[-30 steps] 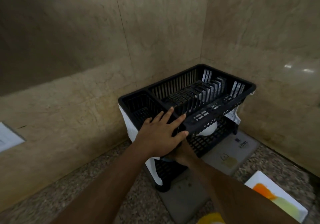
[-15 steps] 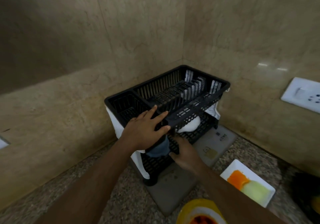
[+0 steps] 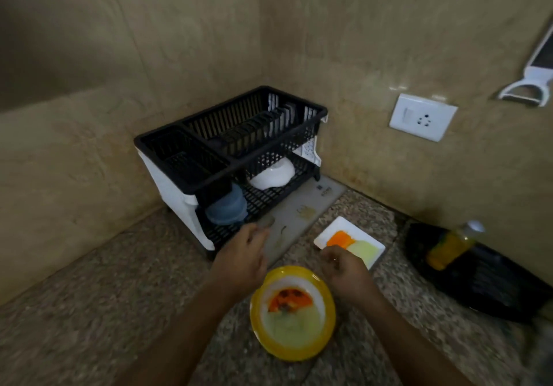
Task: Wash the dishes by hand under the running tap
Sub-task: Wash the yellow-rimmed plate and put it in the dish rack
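Observation:
A black and white two-tier dish rack [image 3: 185,188] stands in the counter corner. Its lower tier holds an upturned blue cup [image 3: 226,209] and a white bowl [image 3: 272,174]. A yellow-rimmed plate [image 3: 257,326] smeared with orange and green residue lies on the counter near me. Behind it sits a white rectangular dish [image 3: 324,236] with similar smears. My left hand [image 3: 242,254] hovers at the plate's far left rim, fingers loosely curled, holding nothing that I can make out. My right hand [image 3: 344,269] hovers at the far right rim, also loosely curled and empty.
A grey mat [image 3: 311,203] lies under and in front of the rack. At the right, a dark tray [image 3: 484,284] carries a yellow bottle [image 3: 449,248]. A wall socket [image 3: 423,116] and a hanging white tool [image 3: 526,86] are on the right wall. The counter is speckled granite [image 3: 104,296].
Both hands have drawn back from the rack toward me and now hover over the yellow plate. The blue cup stays in the lower tier. My view has tilted down and right.

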{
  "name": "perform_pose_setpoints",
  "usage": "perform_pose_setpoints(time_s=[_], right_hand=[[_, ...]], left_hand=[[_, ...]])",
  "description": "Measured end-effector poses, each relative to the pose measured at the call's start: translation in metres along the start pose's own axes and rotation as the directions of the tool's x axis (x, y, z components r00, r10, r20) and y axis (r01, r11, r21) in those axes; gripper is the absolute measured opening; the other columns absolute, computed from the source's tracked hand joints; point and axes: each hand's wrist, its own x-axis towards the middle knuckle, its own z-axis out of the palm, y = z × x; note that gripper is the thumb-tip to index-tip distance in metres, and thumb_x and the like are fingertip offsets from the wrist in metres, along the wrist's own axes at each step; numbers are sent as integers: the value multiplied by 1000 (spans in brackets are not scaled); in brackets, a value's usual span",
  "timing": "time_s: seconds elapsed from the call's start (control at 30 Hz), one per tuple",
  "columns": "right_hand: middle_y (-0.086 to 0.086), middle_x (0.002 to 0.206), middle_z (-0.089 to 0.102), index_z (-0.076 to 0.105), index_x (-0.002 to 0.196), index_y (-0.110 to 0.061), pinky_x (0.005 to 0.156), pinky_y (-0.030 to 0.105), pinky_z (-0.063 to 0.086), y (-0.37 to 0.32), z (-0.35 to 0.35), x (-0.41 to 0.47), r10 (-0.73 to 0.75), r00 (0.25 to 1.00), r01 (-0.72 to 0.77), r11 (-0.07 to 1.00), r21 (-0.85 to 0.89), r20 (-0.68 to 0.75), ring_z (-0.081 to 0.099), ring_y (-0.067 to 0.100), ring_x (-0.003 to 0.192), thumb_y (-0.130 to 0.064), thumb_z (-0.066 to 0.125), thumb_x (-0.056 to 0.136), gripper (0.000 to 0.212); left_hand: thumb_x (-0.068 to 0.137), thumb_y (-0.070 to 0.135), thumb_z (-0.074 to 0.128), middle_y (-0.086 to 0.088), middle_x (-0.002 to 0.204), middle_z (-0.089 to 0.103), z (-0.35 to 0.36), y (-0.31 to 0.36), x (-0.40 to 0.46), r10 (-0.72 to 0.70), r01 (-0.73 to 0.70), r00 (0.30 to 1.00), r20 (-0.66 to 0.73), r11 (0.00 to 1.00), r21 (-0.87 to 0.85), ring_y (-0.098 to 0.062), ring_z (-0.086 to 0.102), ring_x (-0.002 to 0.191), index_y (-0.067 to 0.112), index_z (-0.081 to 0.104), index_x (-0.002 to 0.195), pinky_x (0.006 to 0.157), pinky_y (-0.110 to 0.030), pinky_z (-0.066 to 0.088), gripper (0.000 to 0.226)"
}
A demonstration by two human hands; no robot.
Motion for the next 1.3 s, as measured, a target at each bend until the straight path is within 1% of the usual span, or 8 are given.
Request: perform_pose_setpoints(time_s=[0.1,0.27,0.53,0.77,0.93,1.03,1.13,1.3], right_hand=[[-2,96,65,59,94,-30,67,23,44,15,-4,-21,34,997,-26,991,-130,63,60,15,89,-37,62,92,8],[26,65,57,48,62,0,49,33,26,41,15,-30,81,986,-66,993,-101,146,54,36,56,-22,64,84,35],[9,76,64,62,91,-13,60,42,53,43,0,-60,186,981,-192,975,116,63,64,25,68,-24,62,80,16],[-11,83,70,62,90,-25,67,33,53,87,-72,-129,223,948,-179,964,197,-226,64,-2,76,-23,65,89,4],[-13,77,71,62,85,-28,63,29,52,135,-148,-206,283,893,-228,955,191,-349,65,-2,70,-25,64,86,4],[-11,80,72,65,87,-28,66,33,54,170,-194,-255,310,852,-236,947,219,-421,68,3,74,-24,64,87,4],[-2,76,73,68,86,-19,66,40,54,211,-243,-298,382,771,-226,912,343,-509,68,16,69,-16,63,91,8],[1,102,68,56,122,-18,89,38,50,247,-340,-336,458,378,-220,889,402,-805,65,27,98,-20,61,95,27]], left_hand=[[96,47,39,-15,142,41,40,1,-47,-312,330,930,192,942,-67,-29,55,118,19,37,144,89,-35,50,56],[103,40,38,-5,131,61,65,1,-78,-333,481,807,488,850,-215,-21,60,113,21,50,137,94,-29,46,41],[97,26,50,6,95,64,61,31,-60,-377,530,839,391,725,-439,-12,59,89,33,57,92,72,-27,46,11],[93,29,59,6,89,68,84,116,-46,-168,410,894,416,685,-603,-11,64,85,31,62,93,78,-39,54,4],[73,59,63,3,96,74,102,220,-40,-9,485,822,569,535,-692,-19,71,89,33,66,102,78,-47,58,38],[89,39,65,-4,94,76,104,297,-42,122,476,789,602,497,-725,-27,72,85,25,67,109,68,-42,58,25],[96,23,60,-8,76,73,108,370,-44,192,452,787,586,467,-760,-26,70,61,20,68,103,48,-35,55,11],[98,13,55,-15,67,67,118,466,-48,198,460,788,583,441,-771,-24,61,44,12,66,96,35,-27,47,11]])
